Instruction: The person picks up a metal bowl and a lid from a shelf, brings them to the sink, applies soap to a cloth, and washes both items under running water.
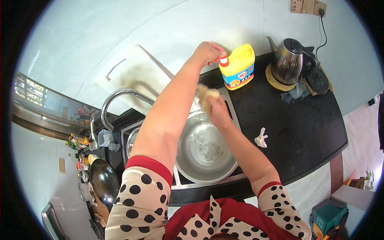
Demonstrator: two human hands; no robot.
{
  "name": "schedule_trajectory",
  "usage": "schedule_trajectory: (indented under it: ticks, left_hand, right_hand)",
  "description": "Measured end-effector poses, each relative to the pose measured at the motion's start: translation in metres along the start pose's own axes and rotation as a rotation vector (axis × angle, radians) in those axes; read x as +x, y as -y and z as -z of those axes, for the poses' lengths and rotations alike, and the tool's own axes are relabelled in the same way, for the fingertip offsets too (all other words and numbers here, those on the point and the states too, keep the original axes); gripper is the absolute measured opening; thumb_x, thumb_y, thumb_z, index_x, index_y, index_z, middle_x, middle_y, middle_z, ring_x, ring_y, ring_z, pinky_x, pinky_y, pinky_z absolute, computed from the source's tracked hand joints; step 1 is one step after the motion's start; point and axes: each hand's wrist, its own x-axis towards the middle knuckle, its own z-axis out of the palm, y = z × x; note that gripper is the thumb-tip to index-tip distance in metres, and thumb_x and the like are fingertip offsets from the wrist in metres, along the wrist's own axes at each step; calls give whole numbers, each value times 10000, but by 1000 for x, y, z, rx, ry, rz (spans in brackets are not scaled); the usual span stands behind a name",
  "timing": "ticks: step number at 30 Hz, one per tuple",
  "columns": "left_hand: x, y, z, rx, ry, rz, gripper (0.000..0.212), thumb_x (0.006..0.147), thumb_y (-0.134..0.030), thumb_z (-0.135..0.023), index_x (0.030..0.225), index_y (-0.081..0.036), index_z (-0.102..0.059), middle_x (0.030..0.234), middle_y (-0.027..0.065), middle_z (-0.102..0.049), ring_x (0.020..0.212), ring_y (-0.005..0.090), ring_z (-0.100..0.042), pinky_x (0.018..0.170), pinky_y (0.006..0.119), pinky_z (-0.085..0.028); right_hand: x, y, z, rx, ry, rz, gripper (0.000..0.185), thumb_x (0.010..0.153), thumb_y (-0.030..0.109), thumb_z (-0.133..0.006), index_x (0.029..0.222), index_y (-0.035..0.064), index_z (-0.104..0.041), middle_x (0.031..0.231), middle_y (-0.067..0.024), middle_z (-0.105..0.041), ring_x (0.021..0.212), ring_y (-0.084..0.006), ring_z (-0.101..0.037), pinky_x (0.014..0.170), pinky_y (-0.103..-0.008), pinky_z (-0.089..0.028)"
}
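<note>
My left hand (210,54) reaches to the far side of the sink, its fingers on the red and white cap (223,61) of a yellow dish soap jug (238,70). The jug stands upright on the black counter against the wall. Nearer to me, my right hand (219,112) grips a pale yellow scrubbing cloth or loofah (207,95), slightly blurred, over the far rim of a large metal basin (207,150). That basin sits in the sink, and its bottom looks wet.
A curved chrome faucet (115,96) rises at the left, with a white cutting board (139,66) leaning behind it. On the black counter (288,129) lie a crumpled tissue (261,138) and, farther back, an electric kettle (289,61) on a round board. A dark wok (104,181) stands far left.
</note>
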Motion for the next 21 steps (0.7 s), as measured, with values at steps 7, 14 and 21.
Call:
schedule_trajectory:
  ticks: [7, 14, 21]
  left_hand:
    - [6, 3, 0, 133, -70, -29, 127, 759, -205, -729, 815, -101, -682, 676, -3, -600, 501, 86, -413, 406, 249, -261]
    - [8, -4, -1, 233, 0, 4, 153, 764, -261, -723, 870, -152, -703, 797, -18, -625, 630, 109, -471, 479, 278, -307]
    - [13, 6, -5, 211, 66, 41, 177, 794, -296, -690, 933, -188, -709, 865, -18, -636, 711, 136, -503, 527, 310, -376]
  right_hand:
    - [43, 67, -12, 590, 193, -26, 520, 815, 105, -436, 1320, 17, -345, 1262, -165, -478, 1177, -327, -458, 1058, -456, -319]
    - [45, 76, -13, 602, 120, -31, 405, 874, 136, -423, 1264, 30, -409, 1227, -139, -515, 1144, -280, -487, 1020, -444, -361]
    - [44, 78, -17, 608, 97, -26, 387, 901, 171, -417, 1259, 24, -415, 1221, -133, -519, 1142, -276, -488, 1009, -443, -368]
